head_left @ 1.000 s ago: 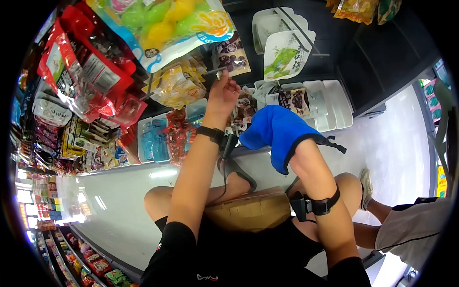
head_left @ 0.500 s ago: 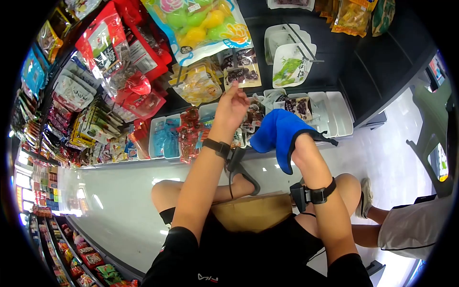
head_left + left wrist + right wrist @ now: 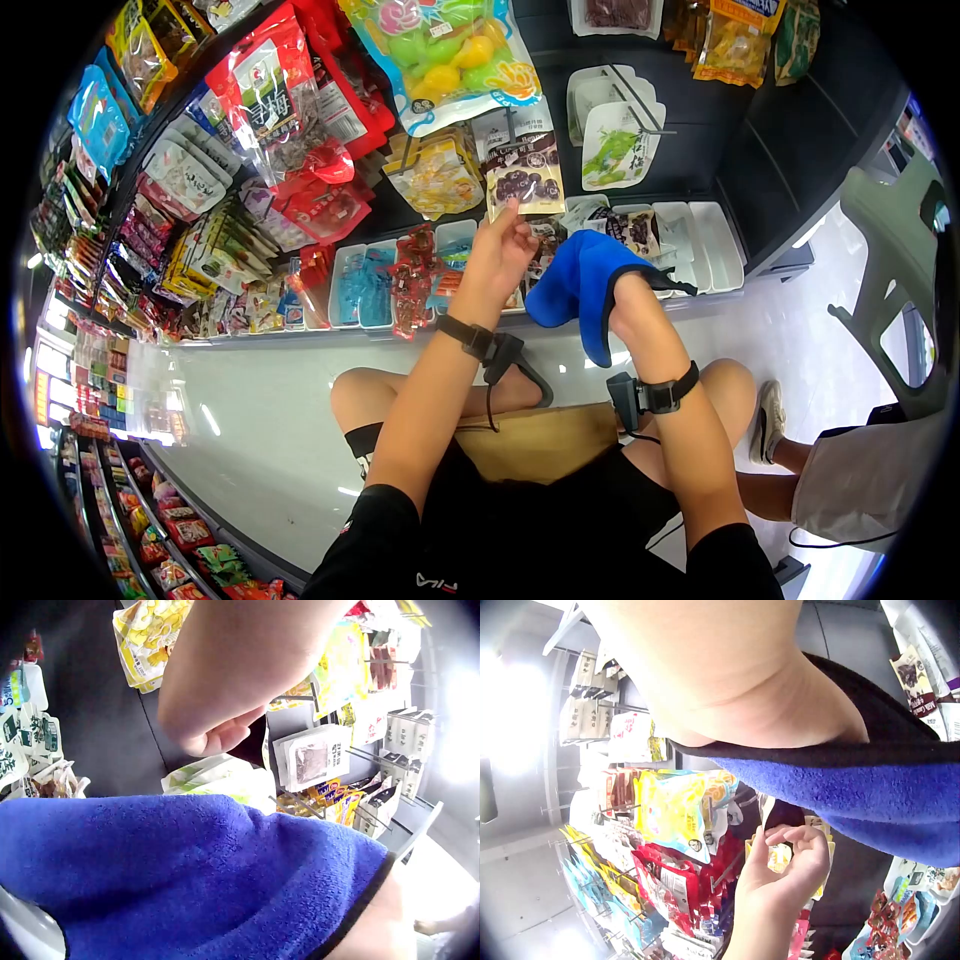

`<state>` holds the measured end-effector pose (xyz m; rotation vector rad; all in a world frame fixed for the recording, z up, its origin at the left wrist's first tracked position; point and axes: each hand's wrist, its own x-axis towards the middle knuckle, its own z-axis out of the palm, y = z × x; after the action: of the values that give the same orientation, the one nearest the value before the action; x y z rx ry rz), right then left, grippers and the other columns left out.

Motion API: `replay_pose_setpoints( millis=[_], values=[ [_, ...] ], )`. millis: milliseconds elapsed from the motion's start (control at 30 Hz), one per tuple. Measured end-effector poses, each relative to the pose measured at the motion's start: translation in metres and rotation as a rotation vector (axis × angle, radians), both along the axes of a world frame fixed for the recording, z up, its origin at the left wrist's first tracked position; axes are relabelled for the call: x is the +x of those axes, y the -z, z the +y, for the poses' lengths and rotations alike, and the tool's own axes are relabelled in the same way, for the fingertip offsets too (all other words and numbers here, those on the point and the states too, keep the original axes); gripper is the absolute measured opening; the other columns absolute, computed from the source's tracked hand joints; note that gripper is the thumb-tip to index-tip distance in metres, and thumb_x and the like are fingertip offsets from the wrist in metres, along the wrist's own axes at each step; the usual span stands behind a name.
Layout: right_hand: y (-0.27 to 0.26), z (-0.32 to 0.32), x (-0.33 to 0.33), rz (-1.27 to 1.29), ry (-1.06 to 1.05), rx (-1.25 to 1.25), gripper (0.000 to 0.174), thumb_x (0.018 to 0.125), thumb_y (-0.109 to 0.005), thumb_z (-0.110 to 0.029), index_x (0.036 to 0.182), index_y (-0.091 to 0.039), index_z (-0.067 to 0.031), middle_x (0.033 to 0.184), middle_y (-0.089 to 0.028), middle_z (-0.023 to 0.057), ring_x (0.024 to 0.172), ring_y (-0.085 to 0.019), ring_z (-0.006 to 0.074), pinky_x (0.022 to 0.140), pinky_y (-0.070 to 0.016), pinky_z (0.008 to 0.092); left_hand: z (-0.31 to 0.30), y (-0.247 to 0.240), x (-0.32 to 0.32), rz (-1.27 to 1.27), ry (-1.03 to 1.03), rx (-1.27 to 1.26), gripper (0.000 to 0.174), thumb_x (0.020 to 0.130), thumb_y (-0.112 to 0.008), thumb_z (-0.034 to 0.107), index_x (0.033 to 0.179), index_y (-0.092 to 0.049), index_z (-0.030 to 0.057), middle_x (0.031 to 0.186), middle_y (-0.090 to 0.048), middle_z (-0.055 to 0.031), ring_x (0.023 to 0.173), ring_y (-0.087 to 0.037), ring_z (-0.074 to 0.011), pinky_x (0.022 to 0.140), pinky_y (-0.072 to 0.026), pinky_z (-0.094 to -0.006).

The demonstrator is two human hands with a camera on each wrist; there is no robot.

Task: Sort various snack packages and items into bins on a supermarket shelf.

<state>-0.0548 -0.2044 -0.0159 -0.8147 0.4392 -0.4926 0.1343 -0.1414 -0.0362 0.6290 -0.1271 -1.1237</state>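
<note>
Blue plush cover (image 3: 585,285), head view: soft, lobed cloth with black trim, near the middle, just in front of the shelf trays (image 3: 700,245); the right hand (image 3: 632,305) goes into it.
Bare left hand (image 3: 505,255), head view: thumb and forefinger appear to pinch the lower edge of the bean packet (image 3: 525,185); the other fingers are loosely bent.
Bean packet, head view: flat and glossy, cream and dark brown, hanging far from the body, with round dark beans and "Milk" printed on it.
Neighbouring goods, head view: shiny red bags (image 3: 270,95) on the left, clear yellow packs (image 3: 435,180) beside the bean packet, white packs with green print (image 3: 615,155) on the right.
Lap, head view: matt brown cardboard (image 3: 535,445) near a black shirt (image 3: 480,540) lettered "FILA".
Left wrist view: fuzzy nap of the cover fills the near part; the left hand's fingers are curled, their tips partly hidden.
Right wrist view: black edging circles the right wrist, its fingers covered, so their state cannot be told; beyond, the left thumb and forefinger meet at a pale packet edge.
</note>
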Motion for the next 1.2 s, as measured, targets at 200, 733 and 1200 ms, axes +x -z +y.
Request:
replay_pose_setpoints(
  millis=[200, 733, 1200],
  values=[
    [0.002, -0.003, 0.004, 0.065, 0.025, 0.034, 0.018, 0.097, -0.054, -0.022, 0.093, -0.064, -0.0082, 0.084, -0.066, 0.0063, 0.072, -0.063, 0.0187, 0.063, -0.0519, 0.0326, 0.017, -0.009, -0.012, -0.023, -0.013, -0.007, 0.016, 0.098, -0.071, 0.020, 0.095, -0.058, 0.0117, 0.079, -0.055, 0.0027, 0.071, -0.055, -0.0101, 0.068, -0.0479, -0.0293],
    [-0.019, -0.001, -0.001, 0.120, 0.069, 0.036, 0.020, 0.091, -0.050, -0.015, 0.091, -0.063, -0.0004, 0.084, -0.068, 0.0146, 0.069, -0.065, 0.0245, 0.062, -0.0566, 0.0367, 0.073, -0.026, -0.048, -0.130, -0.092, 0.070, 0.028, 0.096, -0.071, 0.016, 0.117, -0.053, 0.0135, 0.093, -0.060, 0.0038, 0.076, -0.056, -0.0075, 0.068, -0.0463, -0.0275],
    [0.025, -0.020, -0.012, 0.346, -0.042, -0.924, 0.010, 0.089, -0.066, -0.006, 0.094, -0.065, 0.0027, 0.081, -0.071, 0.0103, 0.068, -0.065, 0.0159, 0.062, -0.0556, 0.0287, 0.158, -0.042, -0.078, -0.426, -0.238, 0.309, 0.056, 0.091, -0.075, 0.008, 0.134, -0.041, 0.0014, 0.097, -0.069, -0.0091, 0.083, -0.063, -0.0116, 0.074, -0.0496, -0.0259]
  ],
)
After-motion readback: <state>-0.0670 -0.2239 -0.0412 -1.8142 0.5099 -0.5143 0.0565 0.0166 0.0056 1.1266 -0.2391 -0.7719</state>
